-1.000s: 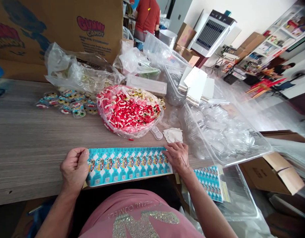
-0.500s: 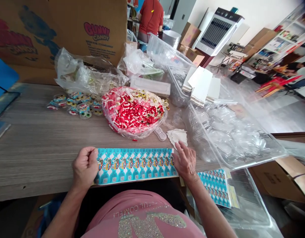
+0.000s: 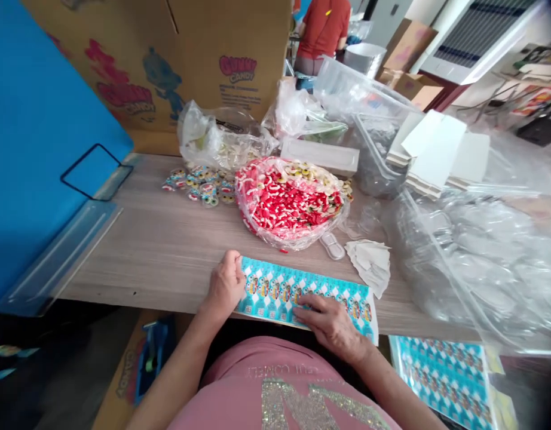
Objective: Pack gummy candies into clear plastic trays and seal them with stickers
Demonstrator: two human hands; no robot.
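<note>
A long strip of blue printed labels [image 3: 272, 292] lies along the front edge of the table. My left hand [image 3: 225, 283] pinches its left end between thumb and fingers. Across the strip's middle rests my right hand [image 3: 333, 325], fingers stretched out, flat on the labels and covering part of them. Just beyond the strip's right end is a small pile of white paper pieces [image 3: 369, 266]. A clear plastic blister shell [image 3: 332, 246] sits behind the strip, beside an opened bag of red and white gummy candies [image 3: 287, 206].
Several packed candies [image 3: 204, 185] lie left of the bag. Clear bins [image 3: 430, 263] with plastic shells and white cards [image 3: 437, 149] crowd the right. More label sheets [image 3: 443, 373] are lower right. A cardboard box [image 3: 204, 60] stands behind; a person in red [image 3: 323, 27] is farther back.
My right hand has moved from the strip's right end to its middle. My left hand still grips the left end. The view has swung left, and the strip now slants.
</note>
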